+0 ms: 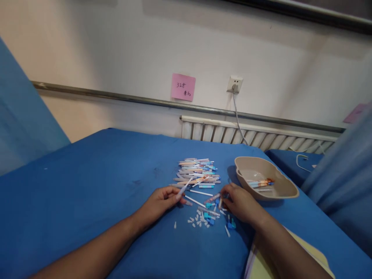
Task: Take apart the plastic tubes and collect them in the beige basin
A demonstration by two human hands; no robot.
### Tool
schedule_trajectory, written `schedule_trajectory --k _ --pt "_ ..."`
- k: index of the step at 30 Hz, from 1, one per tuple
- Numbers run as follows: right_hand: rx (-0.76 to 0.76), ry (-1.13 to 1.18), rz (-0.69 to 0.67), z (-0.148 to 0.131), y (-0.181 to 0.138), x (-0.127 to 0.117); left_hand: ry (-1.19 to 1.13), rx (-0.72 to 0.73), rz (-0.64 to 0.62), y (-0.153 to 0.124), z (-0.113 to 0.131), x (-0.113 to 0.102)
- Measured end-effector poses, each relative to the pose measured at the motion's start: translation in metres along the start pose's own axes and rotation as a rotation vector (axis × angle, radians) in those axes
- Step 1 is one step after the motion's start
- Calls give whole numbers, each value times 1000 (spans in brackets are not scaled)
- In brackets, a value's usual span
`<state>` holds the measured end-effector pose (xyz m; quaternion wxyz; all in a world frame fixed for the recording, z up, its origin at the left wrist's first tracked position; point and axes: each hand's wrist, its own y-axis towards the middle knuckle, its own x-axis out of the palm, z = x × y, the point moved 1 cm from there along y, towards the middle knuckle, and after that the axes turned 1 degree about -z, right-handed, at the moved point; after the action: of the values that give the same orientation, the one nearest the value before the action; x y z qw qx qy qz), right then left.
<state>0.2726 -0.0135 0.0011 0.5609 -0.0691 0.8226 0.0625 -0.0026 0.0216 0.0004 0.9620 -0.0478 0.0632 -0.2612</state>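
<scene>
In my left hand (162, 199), a pale, slim pen barrel (183, 188) is pinched between thumb and fingers, tilted up to the right. My right hand (240, 202) is closed over the loose pen parts, its fingertips down among them; what they grip is hidden. Beside it lie blue and teal pen pieces (209, 217) and a patterned pen barrel (212, 198). Several small white cone tips (199, 221) are scattered between my hands. A thin white refill (195, 201) lies just right of my left fingers. Behind is a pile of pens, barrels and refills (194, 170).
A beige tray (283, 190) with a few assembled-looking pens (260, 183) stands on the blue-covered surface (87, 190) at right. A yellow item (264, 257) lies under my right forearm. Behind are a radiator (221, 133), a rail and a plugged-in cable (236, 112). Blue curtains hang both sides.
</scene>
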Motion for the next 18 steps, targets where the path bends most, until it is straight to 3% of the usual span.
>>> schedule_trajectory --k 11,18 --pt "-108 -13 -21 -1 1 3 -195 -99 12 -4 -1 -6" --pt "-117 -25 -16 -4 -1 -1 -171 -103 20 -3 0 -6"
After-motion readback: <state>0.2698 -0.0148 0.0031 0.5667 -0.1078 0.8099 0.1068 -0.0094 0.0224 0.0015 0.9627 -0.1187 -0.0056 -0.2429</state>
